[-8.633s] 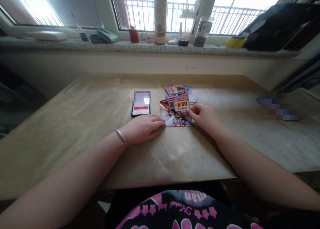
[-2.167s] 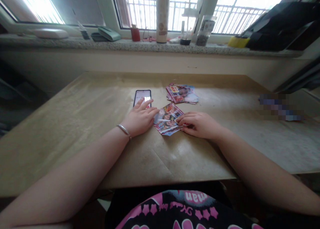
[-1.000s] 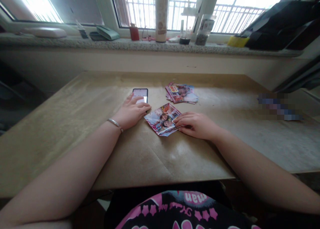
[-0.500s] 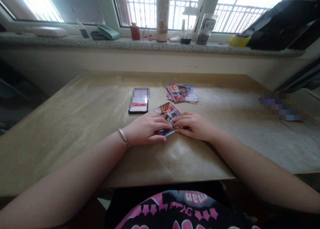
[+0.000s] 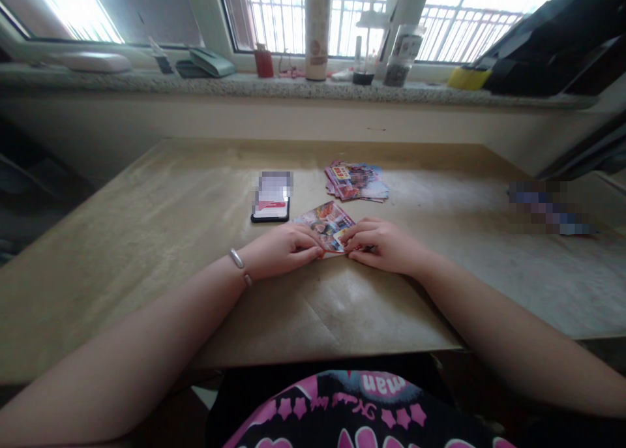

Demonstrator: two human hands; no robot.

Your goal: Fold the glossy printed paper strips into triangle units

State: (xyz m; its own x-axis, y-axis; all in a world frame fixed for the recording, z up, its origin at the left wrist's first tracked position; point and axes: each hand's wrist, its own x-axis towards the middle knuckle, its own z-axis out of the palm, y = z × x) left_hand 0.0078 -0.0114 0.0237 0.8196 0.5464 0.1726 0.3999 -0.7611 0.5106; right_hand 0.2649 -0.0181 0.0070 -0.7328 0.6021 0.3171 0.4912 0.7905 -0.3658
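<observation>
In the head view, a colourful printed packet or card point(image 5: 328, 221) is between my two hands over the middle of the table. My left hand point(image 5: 283, 249), with a silver bracelet at the wrist, is closed on its lower left edge, thumb towards me. At the right edge, the bent fingers and thumb of my right hand point(image 5: 384, 244) pinch it. Fingers cover both sides of the piece, and I cannot tell whether it is one sheet or several. Just beyond lies a loose pile of similar colourful pieces point(image 5: 359, 182).
A phone point(image 5: 270, 200) with a blurred screen lies left of the pile. A pixelated long item point(image 5: 550, 210) rests at the far right of the table point(image 5: 147, 239). Bottles, a red container point(image 5: 264, 63) and a yellow object point(image 5: 468, 77) stand along the window sill point(image 5: 293, 90).
My left hand has curled its fingers, which lay flatter across the printed piece, and now grips its edge. The piece has turned slightly, showing more of its face. My right hand has barely moved.
</observation>
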